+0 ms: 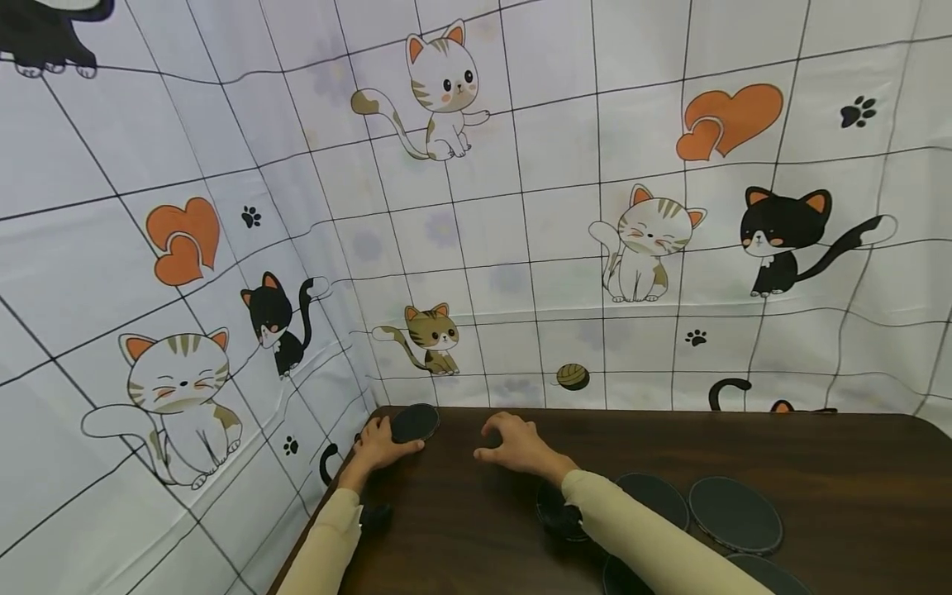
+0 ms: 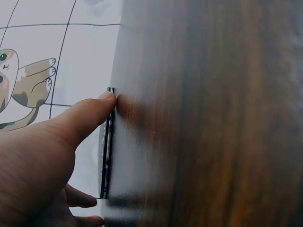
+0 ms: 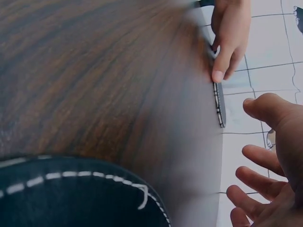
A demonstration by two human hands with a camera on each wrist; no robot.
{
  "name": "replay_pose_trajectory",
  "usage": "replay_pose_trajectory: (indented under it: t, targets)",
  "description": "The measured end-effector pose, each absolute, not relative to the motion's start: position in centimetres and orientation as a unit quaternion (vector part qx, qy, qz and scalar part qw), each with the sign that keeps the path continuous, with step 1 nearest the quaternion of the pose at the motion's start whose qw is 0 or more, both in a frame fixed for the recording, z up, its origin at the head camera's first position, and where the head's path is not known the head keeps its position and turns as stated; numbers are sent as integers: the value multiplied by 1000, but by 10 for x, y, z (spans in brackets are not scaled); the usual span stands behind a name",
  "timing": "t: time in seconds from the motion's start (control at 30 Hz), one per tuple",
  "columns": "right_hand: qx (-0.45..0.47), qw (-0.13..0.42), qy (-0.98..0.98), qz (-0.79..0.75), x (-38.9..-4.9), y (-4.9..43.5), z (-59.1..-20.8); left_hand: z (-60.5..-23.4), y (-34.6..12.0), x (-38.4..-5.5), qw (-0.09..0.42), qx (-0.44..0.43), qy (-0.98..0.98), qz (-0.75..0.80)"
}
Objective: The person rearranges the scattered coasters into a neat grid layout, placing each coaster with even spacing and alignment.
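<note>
In the head view my left hand is at the table's far left corner, gripping a dark round coaster by its rim. The left wrist view shows the thumb at one end of that coaster's thin edge, with fingertips near the other end. My right hand hovers above the table to the right, fingers loosely bent and holding nothing. Its spread fingers appear in the right wrist view, apart from the coaster. A dark round piece with white stitching lies below that wrist.
Several dark round coasters lie at the right front, partly behind my right sleeve. A black round object is beside them, and a small dark object is near my left sleeve. Cat-printed cloth borders the brown table.
</note>
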State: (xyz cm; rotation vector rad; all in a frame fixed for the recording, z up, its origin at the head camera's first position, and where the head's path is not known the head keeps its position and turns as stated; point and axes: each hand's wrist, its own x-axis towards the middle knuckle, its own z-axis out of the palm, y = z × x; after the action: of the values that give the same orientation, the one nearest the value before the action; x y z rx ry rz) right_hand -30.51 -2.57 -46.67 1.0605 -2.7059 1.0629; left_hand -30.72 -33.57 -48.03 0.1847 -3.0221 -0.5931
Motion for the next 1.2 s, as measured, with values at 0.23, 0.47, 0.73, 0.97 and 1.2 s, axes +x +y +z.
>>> replay_pose_trajectory:
  t: [0.23, 0.47, 0.73, 0.97, 1.2]
  targets:
    - [337, 21, -878, 340, -306, -26, -469, -482, -337, -310, 27, 67, -980, -187]
    - [339, 21, -882, 326, -312, -29, -465, -485, -342, -312, 34, 65, -979, -190]
    - [329, 20, -888, 321, -315, -28, -458, -486, -343, -317, 39, 63, -978, -195]
    - [334, 23, -887, 317, -316, -27, -460, -485, -342, -316, 32, 66, -979, -192]
    - [337, 19, -887, 315, -319, -30, -461, -484, -340, -315, 37, 58, -979, -192]
